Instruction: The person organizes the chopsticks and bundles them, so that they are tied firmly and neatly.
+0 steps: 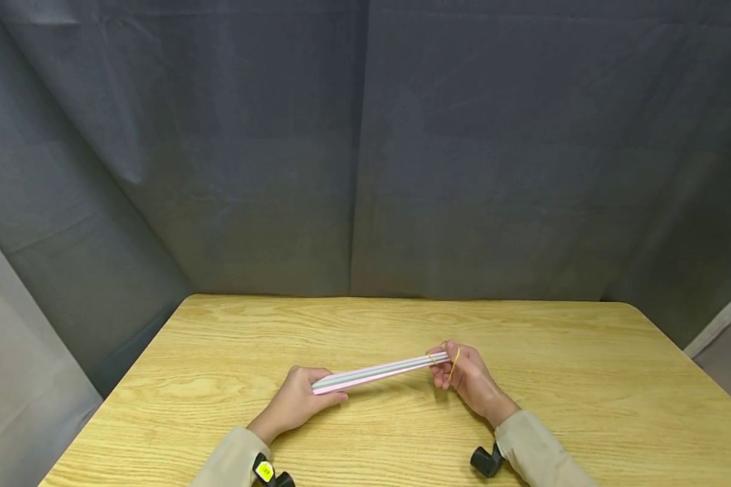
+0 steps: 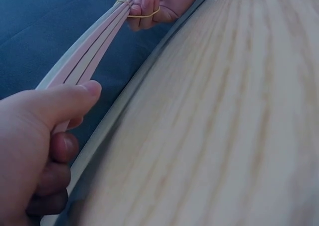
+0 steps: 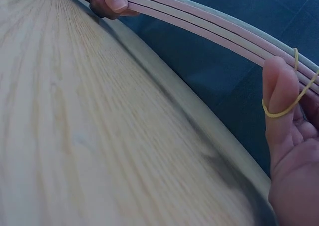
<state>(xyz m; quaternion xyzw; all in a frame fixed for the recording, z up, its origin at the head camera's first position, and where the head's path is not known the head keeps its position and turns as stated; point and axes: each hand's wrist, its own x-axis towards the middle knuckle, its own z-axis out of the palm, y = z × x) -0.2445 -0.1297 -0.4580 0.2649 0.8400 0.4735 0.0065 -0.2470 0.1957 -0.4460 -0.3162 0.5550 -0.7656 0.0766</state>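
Note:
A stack of long, thin pink and pale grey-white strips (image 1: 378,371) spans both hands above the table, its right end a little farther away. My left hand (image 1: 297,400) grips the left end, thumb on the near side and fingers curled behind, as the left wrist view shows. At the other end is my right hand (image 1: 472,382), its fingers bent close around the strip ends. A yellow rubber band (image 3: 281,114) loops over the right thumb (image 3: 280,84) and crosses the strips near their tip. In the left wrist view, the band (image 2: 144,16) also passes round the right fingers.
The wood-grain table (image 1: 219,338) with rounded far corners lies below both hands. Dark grey curtains (image 1: 268,149) hang behind it and along the sides. A small black camera (image 1: 487,461) sits by the right cuff, and another black mount (image 1: 271,471) by the left.

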